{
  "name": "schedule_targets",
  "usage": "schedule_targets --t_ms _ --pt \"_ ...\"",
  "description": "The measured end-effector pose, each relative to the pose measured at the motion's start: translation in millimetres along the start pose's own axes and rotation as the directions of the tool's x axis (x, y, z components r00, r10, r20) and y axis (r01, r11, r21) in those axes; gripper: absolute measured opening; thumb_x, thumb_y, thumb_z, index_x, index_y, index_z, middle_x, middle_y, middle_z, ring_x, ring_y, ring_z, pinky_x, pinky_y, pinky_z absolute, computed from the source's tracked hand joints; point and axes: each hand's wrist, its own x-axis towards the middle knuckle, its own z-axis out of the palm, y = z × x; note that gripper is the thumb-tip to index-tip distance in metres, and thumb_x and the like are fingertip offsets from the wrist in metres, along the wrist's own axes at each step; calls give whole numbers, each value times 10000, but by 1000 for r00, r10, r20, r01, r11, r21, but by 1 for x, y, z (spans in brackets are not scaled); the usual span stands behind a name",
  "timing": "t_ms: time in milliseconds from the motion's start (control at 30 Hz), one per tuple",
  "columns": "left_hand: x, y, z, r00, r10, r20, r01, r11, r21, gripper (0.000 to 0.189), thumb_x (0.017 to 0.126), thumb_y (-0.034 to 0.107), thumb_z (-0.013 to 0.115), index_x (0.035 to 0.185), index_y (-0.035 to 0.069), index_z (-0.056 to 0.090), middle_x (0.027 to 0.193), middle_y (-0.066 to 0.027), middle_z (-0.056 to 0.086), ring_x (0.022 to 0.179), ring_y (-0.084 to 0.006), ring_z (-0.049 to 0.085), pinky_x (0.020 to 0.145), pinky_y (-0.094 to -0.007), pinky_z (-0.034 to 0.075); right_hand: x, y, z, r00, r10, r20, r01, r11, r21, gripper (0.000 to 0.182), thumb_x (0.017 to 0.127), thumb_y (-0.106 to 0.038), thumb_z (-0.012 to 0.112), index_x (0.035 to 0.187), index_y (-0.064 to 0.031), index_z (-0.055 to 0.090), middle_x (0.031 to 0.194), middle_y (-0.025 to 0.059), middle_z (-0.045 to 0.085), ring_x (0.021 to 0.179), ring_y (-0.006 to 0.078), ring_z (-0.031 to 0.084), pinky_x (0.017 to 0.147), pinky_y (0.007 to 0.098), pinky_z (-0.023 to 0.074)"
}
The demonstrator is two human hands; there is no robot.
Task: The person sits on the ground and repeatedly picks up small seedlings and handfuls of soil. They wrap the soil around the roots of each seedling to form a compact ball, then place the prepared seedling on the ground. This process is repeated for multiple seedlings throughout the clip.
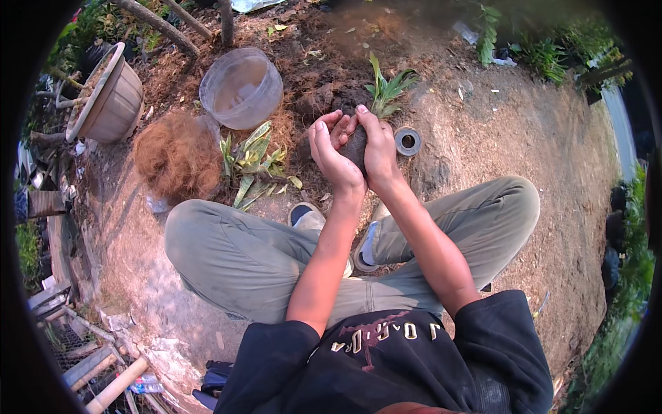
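Observation:
My left hand (339, 155) and my right hand (380, 150) are cupped together around a dark clump of soil (355, 150) in front of me. Green leaves of a small plant (387, 93) rise just beyond my fingertips; whether they grow from the held clump is unclear. Beside my right hand a grey roll of tape (408, 141) lies on the ground. Left of my hands are cut variegated leaves (253, 160), and further left a heap of brown coconut fibre (178, 155). A translucent plastic tub (241, 88) stands behind the leaves. The palms' inner sides are partly hidden.
A large ribbed plant pot (111, 101) leans at the upper left, near thin tree trunks (160, 26). Loose dark soil and fibre (331, 62) cover the ground ahead. Bamboo poles (116, 385) lie at the lower left. Green plants (543, 57) border the upper right.

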Motion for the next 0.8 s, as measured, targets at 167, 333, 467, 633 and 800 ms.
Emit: schedule_targets --t_ms 167,333,467,633,800 --pt "14 23 -4 892 -434 127 450 826 -341 430 980 423 401 1056 57 615 1054 -91 657 1031 -229 621 939 -405 486 10 -9 -11 971 -102 215 122 989 -86 303 957 -284 581 874 0 645 844 46 665 782 101 599 737 266 472" --pt "4 28 1 855 -513 78 504 783 -365 506 1005 459 358 1061 10 585 1004 -104 616 963 -221 599 932 -391 478 8 -11 -6 977 -71 202 63 997 45 293 962 -268 588 832 -8 625 811 62 664 730 113 607 696 265 492" --pt "0 3 5 994 103 32 -104 993 49 513 1012 487 362 1086 12 540 1109 -117 564 1034 -193 519 913 -336 411 8 2 -1 997 -63 48 61 997 36 296 979 -250 567 796 -19 599 736 53 637 655 109 599 603 255 492" --pt "6 1 -2 999 3 -35 -3 1000 -14 452 998 458 385 1070 45 553 1069 -77 569 993 -196 560 909 -362 463 1 4 6 999 -44 -16 43 999 -23 290 985 -244 563 804 -19 594 757 38 626 648 97 587 580 246 483" --pt "15 24 -5 889 -417 189 456 846 -276 448 977 460 402 1048 81 628 1042 -41 638 1031 -218 608 910 -399 489 11 -19 -11 954 -97 283 119 991 -64 309 953 -300 594 931 3 653 842 39 660 793 99 593 760 266 464"
